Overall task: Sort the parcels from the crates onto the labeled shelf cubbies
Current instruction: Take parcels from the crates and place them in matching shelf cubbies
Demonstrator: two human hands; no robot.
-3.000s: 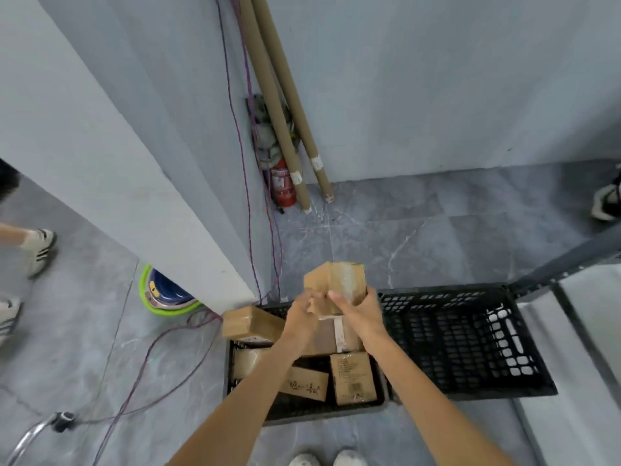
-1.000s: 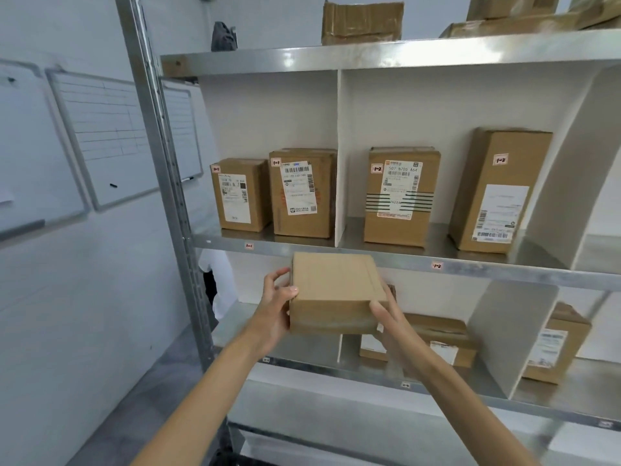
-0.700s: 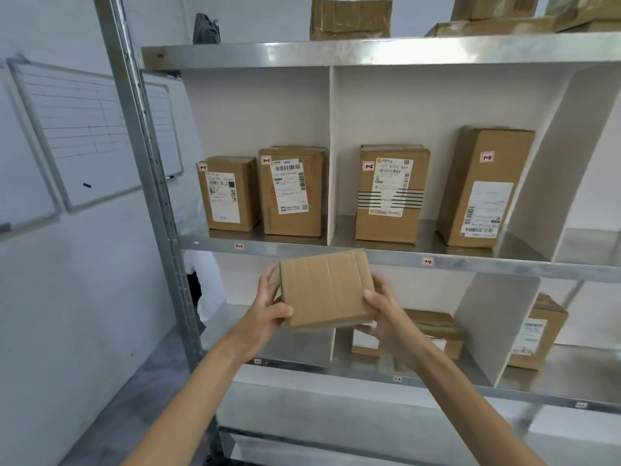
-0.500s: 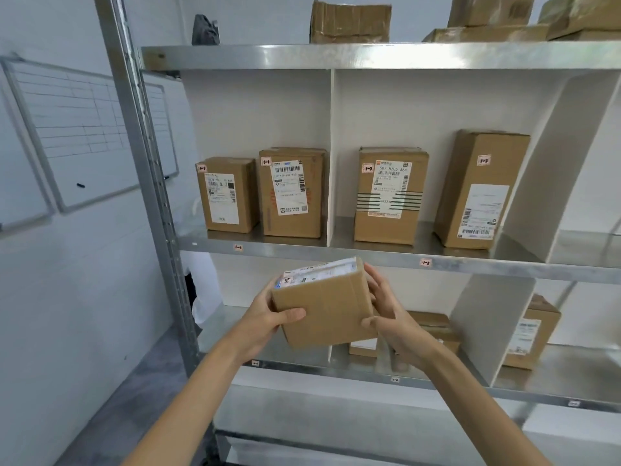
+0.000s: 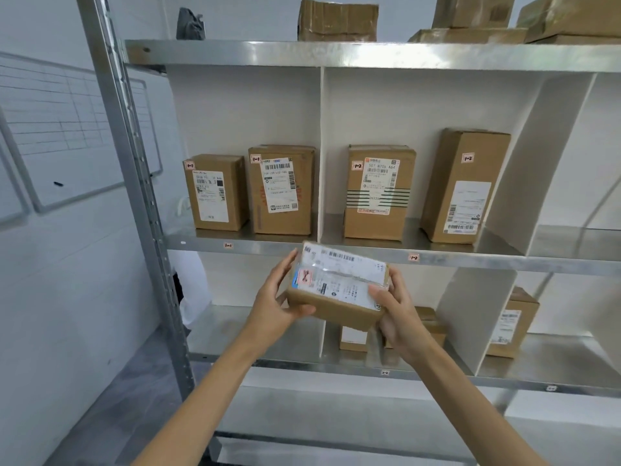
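Gripping a flat, rectangular cardboard parcel (image 5: 339,280) at both ends, our left hand (image 5: 274,304) and right hand (image 5: 400,314) curl fingers round it; its glossy white label (image 5: 336,264) faces up, before the front edge of the metal shelf (image 5: 470,260).

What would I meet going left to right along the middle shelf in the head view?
small box tagged 1-1 → taller box tagged 1-1 → centre divider → striped-label box tagged 1-2 → tall box tagged 1-2 → right divider
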